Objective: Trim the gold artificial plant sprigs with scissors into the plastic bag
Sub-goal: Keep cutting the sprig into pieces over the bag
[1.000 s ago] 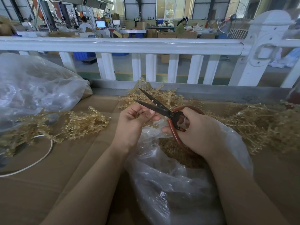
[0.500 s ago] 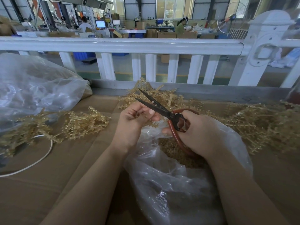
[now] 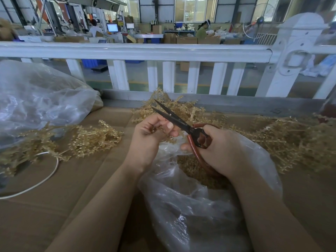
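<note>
brown cardboard-covered table (image 3: 54,206), white cable (image 3: 46,176) looped at left edge, white railing (image 3: 134,51) along far side, big white post (image 3: 294,57) right, cardboard boxes (image 3: 187,40) and monitors (image 3: 112,27) beyond

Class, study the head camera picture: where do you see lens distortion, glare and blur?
Head view: the white railing bows, a sign of wide-angle distortion; daylight from the far windows looks washed out; the plastic bag shows bright glints; the gold sprigs at the left edge look smeared, while the scissors and both hands stay fairly sharp.
</note>
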A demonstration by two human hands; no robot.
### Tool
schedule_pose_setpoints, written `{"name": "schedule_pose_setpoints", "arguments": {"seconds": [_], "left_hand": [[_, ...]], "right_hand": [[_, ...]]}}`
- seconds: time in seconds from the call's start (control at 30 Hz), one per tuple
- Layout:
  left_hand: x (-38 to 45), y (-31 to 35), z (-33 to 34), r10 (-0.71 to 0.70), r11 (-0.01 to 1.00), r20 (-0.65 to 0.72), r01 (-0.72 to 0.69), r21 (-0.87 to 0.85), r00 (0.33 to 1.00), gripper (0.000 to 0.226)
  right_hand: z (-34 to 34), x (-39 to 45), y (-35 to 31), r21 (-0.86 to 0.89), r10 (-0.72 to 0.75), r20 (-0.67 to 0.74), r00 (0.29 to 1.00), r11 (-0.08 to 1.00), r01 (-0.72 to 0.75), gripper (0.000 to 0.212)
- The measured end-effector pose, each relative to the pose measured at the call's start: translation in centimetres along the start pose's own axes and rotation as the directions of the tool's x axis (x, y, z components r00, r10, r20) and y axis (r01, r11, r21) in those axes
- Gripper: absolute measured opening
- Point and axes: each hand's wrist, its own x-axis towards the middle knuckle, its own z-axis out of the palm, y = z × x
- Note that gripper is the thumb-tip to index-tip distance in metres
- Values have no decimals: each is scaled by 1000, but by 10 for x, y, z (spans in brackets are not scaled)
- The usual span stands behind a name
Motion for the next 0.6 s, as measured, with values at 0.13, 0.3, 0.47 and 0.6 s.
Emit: {"name": "schedule_pose_setpoints", "arguments": {"seconds": [0.13, 0.3, 0.47, 0.6], "left_hand": [[0, 1, 0, 12, 1000, 9, -12, 1, 1000, 15], [0, 1, 2, 18, 1000, 20, -18, -14, 1000, 16], [0, 0, 2, -78, 994, 6, 78, -83, 997, 6], [-1, 0, 6, -152, 983, 0, 152, -99, 988, 14]], "right_hand": [[0, 0, 1, 26, -2, -6, 1000, 1000, 2, 63], [-2, 0, 0, 41, -2, -7, 1000, 999, 2, 78], [0, 0, -3, 113, 89, -30, 996, 990, -85, 64], [-2, 4, -3, 305, 218, 14, 976, 929, -212, 71]]}}
